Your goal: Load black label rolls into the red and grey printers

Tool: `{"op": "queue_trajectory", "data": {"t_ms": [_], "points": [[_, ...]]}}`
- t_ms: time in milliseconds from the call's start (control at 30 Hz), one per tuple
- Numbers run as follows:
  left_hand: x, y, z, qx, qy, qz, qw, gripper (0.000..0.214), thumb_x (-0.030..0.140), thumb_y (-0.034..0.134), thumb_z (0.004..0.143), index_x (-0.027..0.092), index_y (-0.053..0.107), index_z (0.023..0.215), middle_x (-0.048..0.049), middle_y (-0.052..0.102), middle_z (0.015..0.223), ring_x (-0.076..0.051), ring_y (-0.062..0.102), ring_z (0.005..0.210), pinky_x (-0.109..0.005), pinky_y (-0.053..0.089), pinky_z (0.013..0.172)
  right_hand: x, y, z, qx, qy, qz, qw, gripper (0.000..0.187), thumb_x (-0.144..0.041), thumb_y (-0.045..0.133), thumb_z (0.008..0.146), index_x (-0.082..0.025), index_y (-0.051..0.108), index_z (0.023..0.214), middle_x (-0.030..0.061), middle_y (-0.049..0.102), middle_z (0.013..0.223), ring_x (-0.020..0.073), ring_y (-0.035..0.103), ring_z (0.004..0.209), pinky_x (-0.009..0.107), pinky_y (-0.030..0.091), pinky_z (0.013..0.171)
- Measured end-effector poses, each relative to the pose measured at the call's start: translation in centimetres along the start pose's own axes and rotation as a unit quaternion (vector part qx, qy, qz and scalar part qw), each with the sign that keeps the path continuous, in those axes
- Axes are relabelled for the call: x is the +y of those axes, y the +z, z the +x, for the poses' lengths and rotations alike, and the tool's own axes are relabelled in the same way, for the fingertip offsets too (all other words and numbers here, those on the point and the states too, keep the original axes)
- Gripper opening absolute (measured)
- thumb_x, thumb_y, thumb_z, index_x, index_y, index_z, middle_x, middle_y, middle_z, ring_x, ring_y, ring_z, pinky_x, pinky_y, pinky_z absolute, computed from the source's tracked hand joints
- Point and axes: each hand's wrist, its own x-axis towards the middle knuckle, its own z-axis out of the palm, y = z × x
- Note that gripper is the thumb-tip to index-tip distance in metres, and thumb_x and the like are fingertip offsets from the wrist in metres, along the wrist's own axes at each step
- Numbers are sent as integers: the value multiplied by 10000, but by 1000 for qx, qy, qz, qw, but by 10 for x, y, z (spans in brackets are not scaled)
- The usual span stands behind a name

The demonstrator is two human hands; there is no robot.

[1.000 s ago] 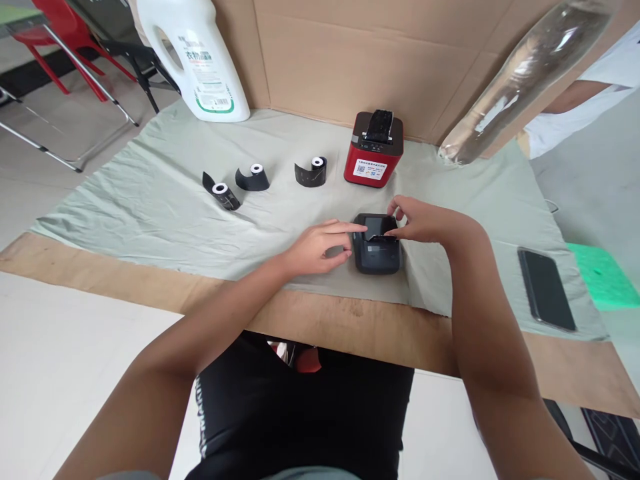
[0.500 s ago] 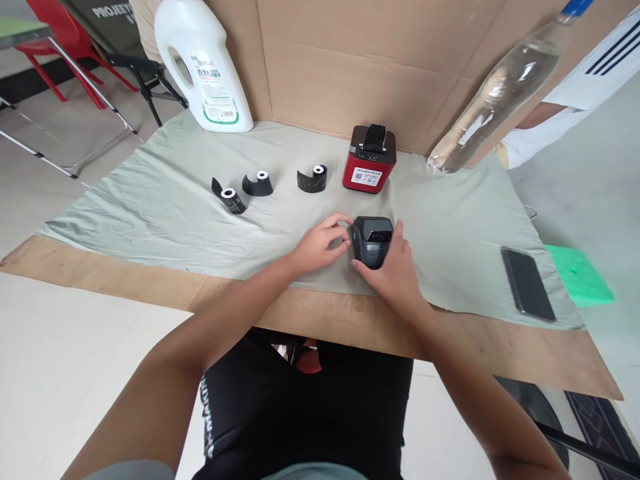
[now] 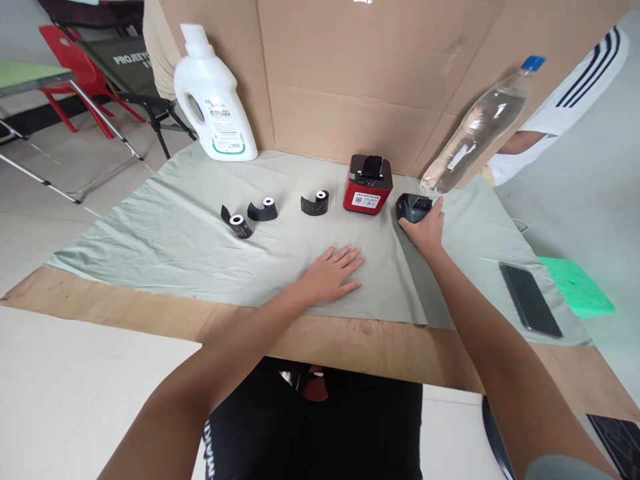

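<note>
My right hand point(image 3: 427, 227) is wrapped round a small black printer point(image 3: 411, 207), which stands on the cloth at the right of a red-and-black printer point(image 3: 365, 193). Thumb and fingers are on its two sides. My left hand point(image 3: 336, 275) lies flat on the grey-green cloth point(image 3: 190, 250), fingers spread, holding nothing. Further back on the left are three partly unrolled black paper rolls, a left one point(image 3: 240, 227), a middle one point(image 3: 265, 210) and a right one point(image 3: 316, 204). A black strip sticks out of the red printer's top.
A white detergent bottle point(image 3: 220, 110) stands at the back left against a cardboard panel point(image 3: 340, 113). A clear bottle with a blue cap point(image 3: 477, 137) leans at the back right. A phone point(image 3: 530, 300) lies near the right edge. Behind the panel, a person's white sleeve point(image 3: 575, 93) shows.
My right hand has moved the black printer back and to the right, beside the red one. My left hand has come away from it and flattened on the cloth. The view has tilted up.
</note>
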Motion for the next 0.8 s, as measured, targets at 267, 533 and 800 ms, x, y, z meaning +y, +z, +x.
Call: {"op": "queue_trajectory", "data": {"t_ms": [267,533,800], "points": [[-21,-23,19,201,-62,-269,940,623,443,566,1015,274,428,1599,-83,377,1737,-267,341,1630,-505,280,1357,1,8,1,73,-121,42,989,923,-505,736,861,-205,311,1623,239,423,1550,455,407,1444,654,366,1186],[-79,-53,169,330,-116,-448,823,772,81,584,816,103,459,1577,-152,504,1646,-323,392,1600,-461,324,1347,-35,80,39,-57,-107,260,958,943,-412,780,731,-139,402,1550,232,539,1563,328,579,1386,503,500,1147],[-65,-48,135,330,-18,-449,830,888,73,544,718,195,487,1596,-47,509,1655,-290,389,1603,-457,301,1363,-35,79,17,-21,-156,290,944,860,-451,749,753,-125,449,1491,234,614,1465,311,645,1293,472,528,1117]]}}
